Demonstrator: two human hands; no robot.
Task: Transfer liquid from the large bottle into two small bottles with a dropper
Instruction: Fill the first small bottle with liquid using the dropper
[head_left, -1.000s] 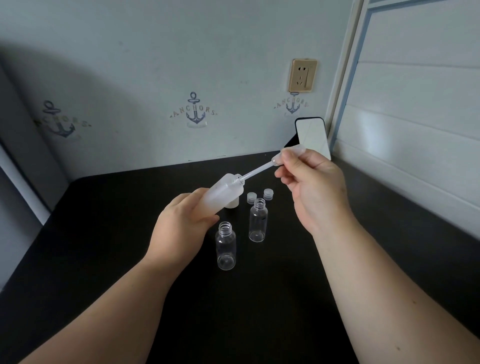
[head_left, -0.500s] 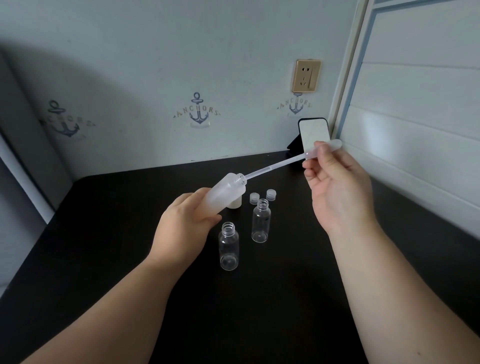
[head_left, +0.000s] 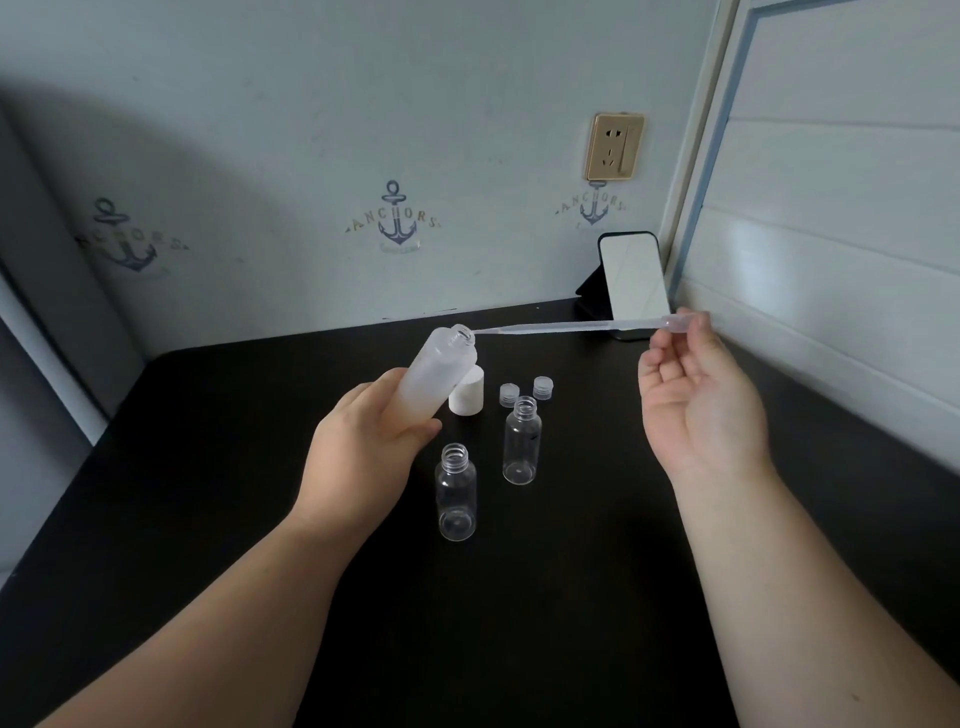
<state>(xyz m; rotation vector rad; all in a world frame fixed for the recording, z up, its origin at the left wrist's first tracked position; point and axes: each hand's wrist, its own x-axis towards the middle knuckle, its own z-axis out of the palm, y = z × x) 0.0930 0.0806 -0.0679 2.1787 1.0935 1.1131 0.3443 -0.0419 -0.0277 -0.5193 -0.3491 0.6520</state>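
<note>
The left hand (head_left: 363, 447) grips a frosted, uncapped large bottle (head_left: 434, 376), tilted above the black table (head_left: 208, 467). The right hand (head_left: 696, 410) pinches the bulb of a thin clear dropper (head_left: 566, 327), whose tip sits at the bottle's mouth. Two clear, open small bottles (head_left: 456, 491) (head_left: 521, 447) stand upright just below.

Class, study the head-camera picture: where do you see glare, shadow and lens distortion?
Head view: glare whitens the phone screen and the wall panels at right; a broad soft shadow darkens the left of the wall; the wide-angle lens bends the door frame; the two clear small bottles stay sharp against the black table.
</note>
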